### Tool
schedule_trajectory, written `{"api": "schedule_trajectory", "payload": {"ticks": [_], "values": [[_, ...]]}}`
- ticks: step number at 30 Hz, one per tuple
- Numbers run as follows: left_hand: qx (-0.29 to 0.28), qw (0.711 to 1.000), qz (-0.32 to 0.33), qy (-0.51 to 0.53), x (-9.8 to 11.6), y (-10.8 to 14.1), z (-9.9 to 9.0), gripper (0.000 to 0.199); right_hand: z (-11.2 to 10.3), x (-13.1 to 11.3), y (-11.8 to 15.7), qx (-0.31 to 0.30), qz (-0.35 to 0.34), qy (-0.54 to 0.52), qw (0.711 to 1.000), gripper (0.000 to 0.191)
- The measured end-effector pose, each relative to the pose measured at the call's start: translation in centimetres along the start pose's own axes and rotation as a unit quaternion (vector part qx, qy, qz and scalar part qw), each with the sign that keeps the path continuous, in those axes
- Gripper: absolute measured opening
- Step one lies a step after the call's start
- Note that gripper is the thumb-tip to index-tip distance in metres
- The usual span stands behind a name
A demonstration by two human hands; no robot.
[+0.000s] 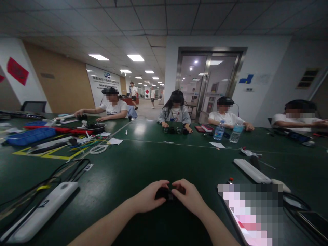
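Near the front edge of the green table (115, 174), a small dark thing (162, 193) is held between the person's two hands, low in the middle of the view. The left hand (147, 198) has its fingers and thumb curved around the black end, clamped on it; the right hand (193, 197) grips the other end, its thumb and bent fingers about a reddish-brown part (180, 189). The two hands are close together, with a little of the thing showing between them. Whether it is one piece or several held together cannot be told, for the fingers cover much of it and the picture is dim there.

As far as can be judged, the handling is under way: the thing is in both hands' grasp and has not been let go. Nothing visible marks a finished result, and how much is done or left cannot be told.

To the person's left lies a white case (46, 213) marked 2, well apart from the hands; to the right are a lit screen (252, 218) and, beyond it, a long white device (251, 170)
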State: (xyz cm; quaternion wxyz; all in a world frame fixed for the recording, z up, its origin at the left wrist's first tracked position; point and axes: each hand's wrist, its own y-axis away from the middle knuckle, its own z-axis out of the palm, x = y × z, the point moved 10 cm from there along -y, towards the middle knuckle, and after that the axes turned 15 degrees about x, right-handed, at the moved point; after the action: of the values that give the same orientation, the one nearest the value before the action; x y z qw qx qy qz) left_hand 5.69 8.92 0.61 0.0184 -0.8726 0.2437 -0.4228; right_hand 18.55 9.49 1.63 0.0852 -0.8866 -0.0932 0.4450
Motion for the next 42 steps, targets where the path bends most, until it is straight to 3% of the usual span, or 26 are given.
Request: {"api": "schedule_trajectory", "payload": {"ticks": [2, 5, 19, 25, 28, 30, 32, 34, 37, 42], "values": [[-0.01, 1.0, 0.0, 0.015, 0.6, 0.2, 0.3, 0.06, 1.3, -1.8, 0.9, -0.061, -0.033, -0.001, 0.998, 0.025], [-0.018, 1.0, -0.009, 0.022, 0.2, 0.2, 0.3, 0.063, 2.4, -2.8, 1.8, -0.107, -0.049, 0.015, 0.993, 0.029], [-0.023, 0.999, 0.001, 0.038, 0.1, 0.1, 0.4, 0.062, 1.8, -3.2, 1.8, -0.095, -0.051, 0.085, 0.991, 0.02], [-0.026, 0.998, 0.007, 0.058, -0.1, 0.0, 0.7, 0.061, 1.9, -2.9, 1.5, -0.075, -0.05, 0.036, 0.995, 0.016], [-0.03, 0.998, -0.007, 0.054, -0.2, 0.1, 0.5, 0.06, -0.2, -1.2, 0.0, 0.039, 0.015, -0.062, 0.997, 0.019], [-0.031, 0.998, -0.017, 0.043, -0.4, 0.1, 0.3, 0.06, -3.1, 1.3, -0.8, 0.184, 0.09, -0.133, 0.97, 0.028], [-0.034, 0.999, -0.024, 0.034, -0.5, 0.2, 0.3, 0.06, -4.9, 4.8, -0.6, 0.291, 0.195, -0.212, 0.912, 0.031], [-0.037, 0.998, -0.029, 0.03, -0.6, 0.2, 0.3, 0.06, -5.0, 7.8, 0.0, 0.324, 0.295, -0.282, 0.853, 0.033], [-0.033, 0.999, -0.026, 0.026, -0.4, 0.2, 0.2, 0.059, -4.2, 10.4, 0.7, 0.335, 0.376, -0.364, 0.783, 0.025], [-0.033, 0.999, -0.024, 0.03, -0.3, 0.2, 0.2, 0.06, -3.8, 11.9, 0.8, 0.348, 0.392, -0.407, 0.748, 0.018]]}}
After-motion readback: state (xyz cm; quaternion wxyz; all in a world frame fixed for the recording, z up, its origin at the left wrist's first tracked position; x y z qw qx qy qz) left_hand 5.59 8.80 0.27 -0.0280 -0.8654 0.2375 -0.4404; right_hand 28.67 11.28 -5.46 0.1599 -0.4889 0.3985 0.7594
